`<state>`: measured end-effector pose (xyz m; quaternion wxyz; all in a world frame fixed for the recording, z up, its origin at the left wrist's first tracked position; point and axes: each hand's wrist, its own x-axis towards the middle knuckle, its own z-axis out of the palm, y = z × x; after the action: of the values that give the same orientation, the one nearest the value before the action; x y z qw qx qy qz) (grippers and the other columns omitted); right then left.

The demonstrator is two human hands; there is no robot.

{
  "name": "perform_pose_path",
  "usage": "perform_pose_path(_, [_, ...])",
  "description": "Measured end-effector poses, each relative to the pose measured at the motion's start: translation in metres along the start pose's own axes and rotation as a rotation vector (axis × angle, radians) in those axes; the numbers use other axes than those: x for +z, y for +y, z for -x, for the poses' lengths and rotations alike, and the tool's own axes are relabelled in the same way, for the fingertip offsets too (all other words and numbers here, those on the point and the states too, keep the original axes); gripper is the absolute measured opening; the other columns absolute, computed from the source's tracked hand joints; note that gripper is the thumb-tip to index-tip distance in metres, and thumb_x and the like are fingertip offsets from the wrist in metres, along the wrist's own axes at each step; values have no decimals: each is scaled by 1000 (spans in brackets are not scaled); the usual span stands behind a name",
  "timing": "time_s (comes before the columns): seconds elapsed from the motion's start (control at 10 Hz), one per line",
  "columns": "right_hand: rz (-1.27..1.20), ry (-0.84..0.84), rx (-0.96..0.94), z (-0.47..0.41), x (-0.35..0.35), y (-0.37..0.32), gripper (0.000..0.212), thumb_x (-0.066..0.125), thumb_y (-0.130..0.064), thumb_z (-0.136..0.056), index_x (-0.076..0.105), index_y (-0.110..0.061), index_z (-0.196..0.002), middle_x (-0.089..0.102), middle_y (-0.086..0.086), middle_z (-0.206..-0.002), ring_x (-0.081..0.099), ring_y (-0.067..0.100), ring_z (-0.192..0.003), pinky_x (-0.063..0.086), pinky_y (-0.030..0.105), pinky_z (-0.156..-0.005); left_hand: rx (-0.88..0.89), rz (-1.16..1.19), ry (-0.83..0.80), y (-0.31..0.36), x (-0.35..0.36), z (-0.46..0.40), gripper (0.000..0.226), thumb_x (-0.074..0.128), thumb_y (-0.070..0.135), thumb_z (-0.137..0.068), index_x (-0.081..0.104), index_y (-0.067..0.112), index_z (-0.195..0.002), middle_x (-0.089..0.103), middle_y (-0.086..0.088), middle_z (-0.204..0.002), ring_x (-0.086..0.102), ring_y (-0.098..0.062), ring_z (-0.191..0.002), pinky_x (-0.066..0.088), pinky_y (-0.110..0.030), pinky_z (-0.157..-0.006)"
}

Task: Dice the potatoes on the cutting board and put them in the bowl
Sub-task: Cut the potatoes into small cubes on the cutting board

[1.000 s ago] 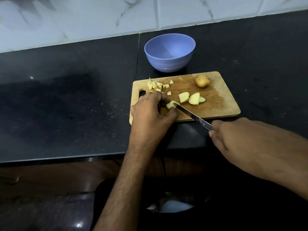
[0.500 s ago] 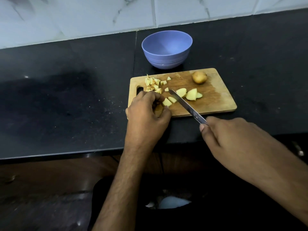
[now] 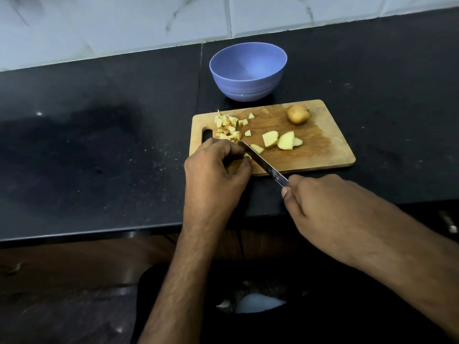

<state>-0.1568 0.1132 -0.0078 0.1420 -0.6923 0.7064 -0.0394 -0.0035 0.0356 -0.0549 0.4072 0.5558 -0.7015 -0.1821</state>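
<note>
1. The board (image 3: 323,145) lies in the middle of the frame on a black counter (image 3: 99,145), with white tiles (image 3: 124,26) along the top.
2. On the board are a pile of dice (image 3: 227,126) at its left, three big slices (image 3: 282,141) in the middle, and a whole potato (image 3: 298,114) at its upper right.
3. The left hand (image 3: 213,170) pinches a small piece (image 3: 248,156) at the board's near left edge.
4. The right hand (image 3: 320,207) grips the knife (image 3: 263,163).
5. Half a second ago the blade sat further right, clear of the fingers; now its tip is beside them.
6. The blue bowl (image 3: 248,88) stands just above the board with nothing in it.
</note>
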Motion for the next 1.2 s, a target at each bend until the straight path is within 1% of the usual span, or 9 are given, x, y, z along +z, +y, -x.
perform_pose_path(0.1, [25,-40,-19,-10,0,2,39,32,-36,-104,31,-26,-67,43,-7,-61,39,5,-51,27,20,-49,-2,2,14,0,0,0,10,80,21,-82,77,23,-90,68,14,-91,61,2,-88,42,-4,-73])
perform_pose_path(0.2, [29,-38,-8,-10,-2,3,40,34,-31,-102,26,-26,-64,38,-7,-59,33,5,-51,26,20,-50,-30,8,5,2,1,1,11,79,23,-82,74,25,-92,67,13,-90,61,0,-87,45,-8,-72])
perform_pose_path(0.3, [-26,-98,92,2,-12,0,37,30,-32,-104,34,-20,-69,42,-6,-64,38,4,-55,28,19,-50,-53,9,17,4,0,1,17,76,20,-82,71,24,-97,67,13,-93,61,-1,-88,46,-9,-73])
perform_pose_path(0.4, [12,-140,104,13,-23,-3,36,25,-35,-105,32,-23,-72,42,-6,-68,39,3,-57,29,18,-51,-84,19,59,4,0,2,21,71,9,-82,69,22,-99,67,13,-93,61,2,-87,43,-4,-72])
perform_pose_path(0.5, [59,-82,44,13,-10,7,36,21,-38,-101,27,-26,-68,42,-6,-66,38,5,-56,37,26,-59,-86,-5,58,5,1,2,22,68,12,-83,68,22,-103,66,13,-96,60,0,-87,43,-5,-72])
perform_pose_path(0.7, [27,-85,63,22,-12,8,37,23,-45,-103,34,-28,-73,52,-7,-71,51,5,-62,37,24,-54,-70,-53,26,4,3,1,20,73,27,-86,69,21,-104,59,10,-99,58,-8,-92,50,-22,-81])
perform_pose_path(0.9, [46,-22,47,16,-6,11,37,24,-46,-103,34,-29,-72,52,-7,-69,50,4,-60,36,26,-53,-134,-66,97,3,2,0,13,70,22,-88,72,20,-100,59,7,-100,59,-12,-97,52,-27,-86])
perform_pose_path(1.0, [50,-12,41,18,-7,11,37,24,-47,-102,35,-29,-72,51,-7,-69,49,5,-58,33,23,-50,-141,-64,113,4,2,1,13,71,22,-87,73,19,-99,59,6,-100,59,-13,-97,53,-34,-90])
perform_pose_path(1.2, [32,43,-30,10,-5,-2,29,24,-48,-102,45,-33,-89,53,-8,-70,53,6,-60,40,26,-53,-134,-66,124,3,2,0,8,73,22,-87,74,20,-95,58,8,-94,58,-10,-92,52,-31,-85])
